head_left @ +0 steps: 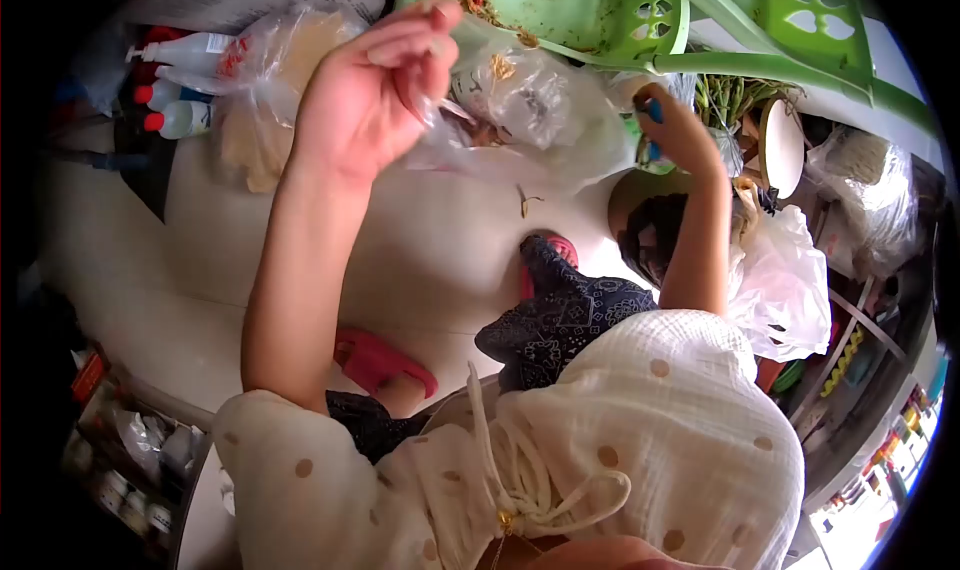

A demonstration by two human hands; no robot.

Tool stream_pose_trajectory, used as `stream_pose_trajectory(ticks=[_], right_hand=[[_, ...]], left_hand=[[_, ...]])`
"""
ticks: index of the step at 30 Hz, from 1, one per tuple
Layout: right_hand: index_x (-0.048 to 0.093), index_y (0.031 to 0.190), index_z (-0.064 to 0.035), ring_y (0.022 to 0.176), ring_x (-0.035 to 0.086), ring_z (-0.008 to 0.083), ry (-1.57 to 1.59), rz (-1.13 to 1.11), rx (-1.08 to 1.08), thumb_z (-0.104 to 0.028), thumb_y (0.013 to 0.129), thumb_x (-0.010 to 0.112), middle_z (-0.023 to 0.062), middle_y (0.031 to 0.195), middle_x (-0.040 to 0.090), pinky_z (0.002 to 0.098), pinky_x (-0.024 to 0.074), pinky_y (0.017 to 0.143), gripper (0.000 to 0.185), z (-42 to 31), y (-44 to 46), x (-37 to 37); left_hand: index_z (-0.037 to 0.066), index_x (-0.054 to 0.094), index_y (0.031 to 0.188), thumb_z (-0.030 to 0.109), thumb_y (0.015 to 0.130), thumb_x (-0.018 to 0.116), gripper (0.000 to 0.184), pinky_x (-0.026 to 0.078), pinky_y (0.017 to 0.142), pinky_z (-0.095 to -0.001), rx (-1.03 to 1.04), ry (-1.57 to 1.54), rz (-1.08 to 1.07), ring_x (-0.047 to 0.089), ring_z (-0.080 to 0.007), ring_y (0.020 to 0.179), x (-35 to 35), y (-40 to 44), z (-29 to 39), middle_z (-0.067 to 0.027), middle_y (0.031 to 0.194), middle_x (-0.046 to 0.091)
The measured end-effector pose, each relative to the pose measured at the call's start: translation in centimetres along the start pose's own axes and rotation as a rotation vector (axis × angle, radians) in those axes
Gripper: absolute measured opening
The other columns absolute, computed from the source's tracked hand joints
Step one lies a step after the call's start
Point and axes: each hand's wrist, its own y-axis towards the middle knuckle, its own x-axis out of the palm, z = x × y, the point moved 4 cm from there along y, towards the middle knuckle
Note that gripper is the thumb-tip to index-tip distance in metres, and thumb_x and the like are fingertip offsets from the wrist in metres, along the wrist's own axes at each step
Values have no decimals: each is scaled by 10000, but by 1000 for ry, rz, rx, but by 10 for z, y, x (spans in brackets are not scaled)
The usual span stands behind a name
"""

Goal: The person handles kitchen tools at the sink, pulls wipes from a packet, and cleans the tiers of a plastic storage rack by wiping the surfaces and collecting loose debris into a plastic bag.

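My left hand [375, 95] is raised at upper centre-left, palm showing and fingers curled in. A thin edge of a clear plastic bag [530, 110] lies against its thumb side, within the curled fingers. The bag spreads to the right over the pale floor, with brownish scraps in and beside it. At upper right, my right hand [680, 135] is closed round a blue object [655, 110], mostly hidden by the fingers. Just left of this hand sits a green-and-white packet [652, 155].
A green plastic rack [590, 20] with scraps spans the top. Red-capped bottles [185, 118] and a bag of brown material [258, 155] stand left. On the right are green stalks [725, 100], a dark round bin [632, 205], a white bag [790, 290] and shelving. Pink slippers [375, 363] are below.
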Motion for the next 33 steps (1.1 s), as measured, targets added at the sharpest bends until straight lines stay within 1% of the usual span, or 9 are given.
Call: stream_pose_trajectory(ticks=[1,3,8,10,17,18,23,28,33], right_hand=[[482,1039,-35,672,573,253,18,-2,97,-79,716,566,157,876,583,341,456,618,336,-10,-5,-17],[478,1031,-24,583,549,180,223,133,31,-82,722,575,111,818,583,306,451,544,329,-26,-11,-48],[454,1021,-6,795,457,71,474,472,-539,-18,792,525,24,965,513,197,398,694,240,-135,-36,-71],[452,1032,0,837,475,93,502,560,-621,-1,772,552,59,1003,522,200,388,753,279,-143,-36,-68],[443,1011,58,780,550,181,243,1339,-798,-103,781,558,130,859,561,282,461,677,303,-174,-80,-92],[437,1037,46,782,550,208,-88,1247,-776,-142,782,545,147,895,556,292,467,676,334,-170,-83,-87],[492,1089,-93,786,530,287,96,438,-750,-118,678,623,117,879,522,348,457,663,432,-177,-4,22],[565,976,-72,854,552,262,58,325,-860,-141,713,599,91,952,571,323,464,699,274,-155,-11,19],[607,860,-48,829,577,239,101,93,-506,-51,747,552,102,886,602,326,458,709,126,-122,-11,7]], left_hand=[[-114,158,1244,3,873,244,398,501,615,-240,46,-27,11,406,-106,627,-3,3,5,-92,962,394],[-116,336,1055,-32,832,333,238,502,665,-259,-5,-47,-4,418,-82,600,-4,14,-2,-62,798,440],[-102,402,947,-8,838,344,155,501,636,-252,-122,-345,-59,411,-70,579,-13,25,-1,-42,675,413],[-47,380,1062,25,830,396,243,502,589,-231,-108,-431,6,479,-92,628,-5,27,-6,-70,735,462],[-31,352,845,11,818,333,54,484,506,-223,-143,-451,-97,361,-85,554,-13,33,-11,-35,722,339],[-70,373,849,8,829,329,92,475,496,-210,-145,-452,-84,374,-76,533,-17,34,-13,-41,696,373],[-12,345,840,21,831,305,52,476,458,-207,-93,-447,-100,374,-87,533,-13,31,-10,-24,677,323],[-52,371,824,23,857,294,113,470,472,-198,-40,-432,7,379,-100,516,-29,28,8,-34,619,340],[-50,370,828,17,855,299,101,467,468,-200,-26,-431,10,376,-102,519,-39,24,14,-36,631,349]])
